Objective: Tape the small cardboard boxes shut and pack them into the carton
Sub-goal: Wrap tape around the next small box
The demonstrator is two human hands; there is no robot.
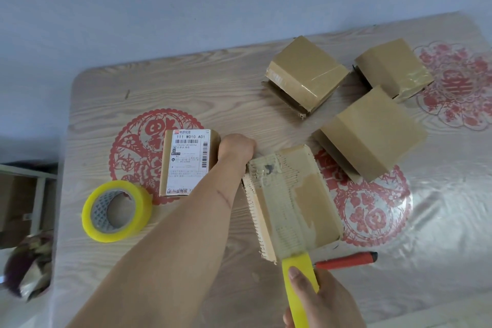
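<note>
A worn small cardboard box (pixel 314 194) with a torn top lies in front of me on the table. My left hand (pixel 235 148) reaches over it and holds its far end, fingers curled down out of sight. My right hand (pixel 323 301) grips a yellow tape roll (pixel 299 285) seen edge-on at the box's near end, thumb on its rim. A clear strip of tape runs from the roll along the box top. Three plain brown boxes (pixel 306 74) (pixel 394 66) (pixel 372 130) sit at the back right. A box with a white shipping label (pixel 186 162) lies left of my forearm.
A second yellow tape roll (pixel 117 212) lies flat at the table's left. A red utility knife (pixel 346 261) lies just right of my right hand. Red paper-cut patterns show under the table's clear cover (pixel 439 221). Brown cardboard (pixel 16 194) and a bag (pixel 26 269) sit on the floor, left.
</note>
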